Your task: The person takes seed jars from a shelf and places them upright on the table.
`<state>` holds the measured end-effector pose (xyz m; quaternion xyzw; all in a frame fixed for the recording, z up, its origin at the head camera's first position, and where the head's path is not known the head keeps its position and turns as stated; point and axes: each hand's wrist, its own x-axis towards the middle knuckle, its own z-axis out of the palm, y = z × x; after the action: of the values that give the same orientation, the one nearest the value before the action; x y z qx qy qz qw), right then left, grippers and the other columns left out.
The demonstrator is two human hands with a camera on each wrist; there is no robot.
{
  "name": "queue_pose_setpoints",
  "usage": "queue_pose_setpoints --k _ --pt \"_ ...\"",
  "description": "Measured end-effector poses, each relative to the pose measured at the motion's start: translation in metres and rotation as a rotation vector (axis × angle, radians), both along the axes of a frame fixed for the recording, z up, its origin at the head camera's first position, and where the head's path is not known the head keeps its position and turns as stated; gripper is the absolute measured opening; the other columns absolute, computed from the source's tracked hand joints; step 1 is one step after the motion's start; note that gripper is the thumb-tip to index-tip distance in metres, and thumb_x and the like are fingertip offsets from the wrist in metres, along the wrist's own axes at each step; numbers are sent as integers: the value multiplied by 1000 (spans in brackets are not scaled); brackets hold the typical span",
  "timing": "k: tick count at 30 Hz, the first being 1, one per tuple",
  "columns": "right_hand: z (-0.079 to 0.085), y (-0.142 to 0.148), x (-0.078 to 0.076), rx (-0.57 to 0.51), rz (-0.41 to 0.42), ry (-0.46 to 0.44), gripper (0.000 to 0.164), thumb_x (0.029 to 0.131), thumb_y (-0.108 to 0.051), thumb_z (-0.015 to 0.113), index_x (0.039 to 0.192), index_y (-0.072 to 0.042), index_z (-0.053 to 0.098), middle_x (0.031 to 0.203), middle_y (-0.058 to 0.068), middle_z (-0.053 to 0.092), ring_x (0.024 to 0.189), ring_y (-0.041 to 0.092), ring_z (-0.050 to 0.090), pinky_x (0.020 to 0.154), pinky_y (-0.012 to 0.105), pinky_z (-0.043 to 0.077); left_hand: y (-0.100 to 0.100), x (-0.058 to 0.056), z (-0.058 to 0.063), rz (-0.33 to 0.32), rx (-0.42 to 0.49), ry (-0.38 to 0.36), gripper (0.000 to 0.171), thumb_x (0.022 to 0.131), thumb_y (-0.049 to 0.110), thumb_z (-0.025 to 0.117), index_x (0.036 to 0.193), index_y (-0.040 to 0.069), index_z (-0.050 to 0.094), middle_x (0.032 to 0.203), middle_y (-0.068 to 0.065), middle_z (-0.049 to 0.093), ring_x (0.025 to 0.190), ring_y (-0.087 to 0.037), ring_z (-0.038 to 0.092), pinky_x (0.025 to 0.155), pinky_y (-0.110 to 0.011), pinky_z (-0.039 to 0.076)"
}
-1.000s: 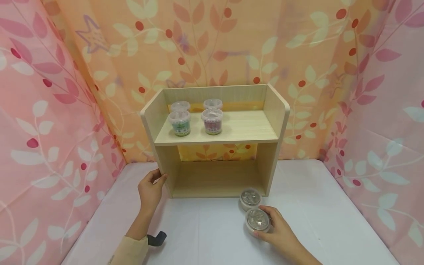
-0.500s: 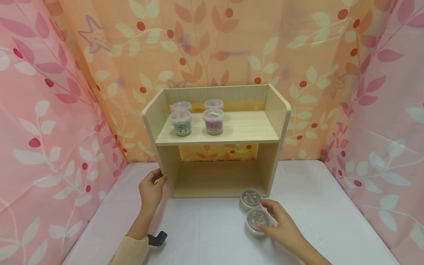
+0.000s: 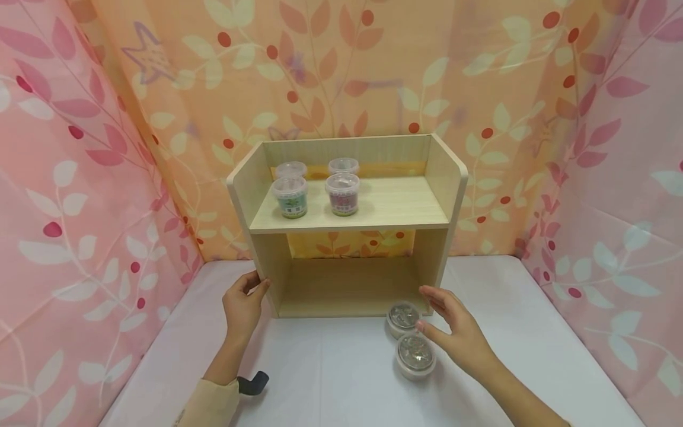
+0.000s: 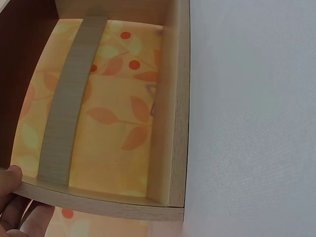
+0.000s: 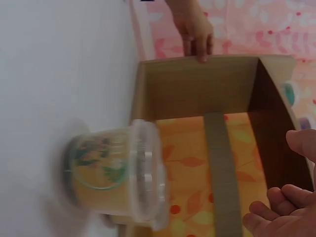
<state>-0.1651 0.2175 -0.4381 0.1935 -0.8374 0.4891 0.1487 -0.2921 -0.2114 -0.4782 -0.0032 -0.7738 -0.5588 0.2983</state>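
A two-tier wooden shelf stands on the white table. My left hand grips the front edge of its left side panel; in the left wrist view the thumb lies on the inner face and the fingers are outside. Two clear lidded tubs stand at the shelf's lower right front, a near tub and a far tub. My right hand hovers just right of the far tub, fingers extended, holding nothing. A blurred tub with a printed label fills the left of the right wrist view.
On the upper tier stand several clear-lidded cups, including a green-labelled cup and a purple-labelled cup. A black curved piece sticks out by the left sleeve. Floral curtains enclose the table at back and sides.
My right hand has let go of the near tub and moved forward and slightly right, its fingers spreading. The left hand and both tubs have stayed in place.
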Motion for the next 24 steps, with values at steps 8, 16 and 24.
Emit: queue_pose_setpoints --k 8,16,24 --pt "44 -11 -14 -77 44 64 61 94 -8 75 148 -5 46 150 13 50 143 29 45 114 16 35 -1 0 0 -4 -14 20 21 88 8 82 107 1 76 99 -14 77 102 -32 74 77 -8 54" --pt "80 -31 -28 -120 106 76 61 94 -9 74 149 -7 46 150 9 49 145 25 44 118 25 35 -1 1 -2 -20 12 3 21 89 7 80 108 0 76 101 -16 77 103 -32 74 77 -7 54" --pt "114 -50 -40 -130 118 93 62 94 -10 76 149 -7 47 152 7 47 145 24 43 120 32 35 -1 1 0 -20 14 12 20 88 7 81 107 1 77 100 -14 77 102 -31 74 76 -8 55"
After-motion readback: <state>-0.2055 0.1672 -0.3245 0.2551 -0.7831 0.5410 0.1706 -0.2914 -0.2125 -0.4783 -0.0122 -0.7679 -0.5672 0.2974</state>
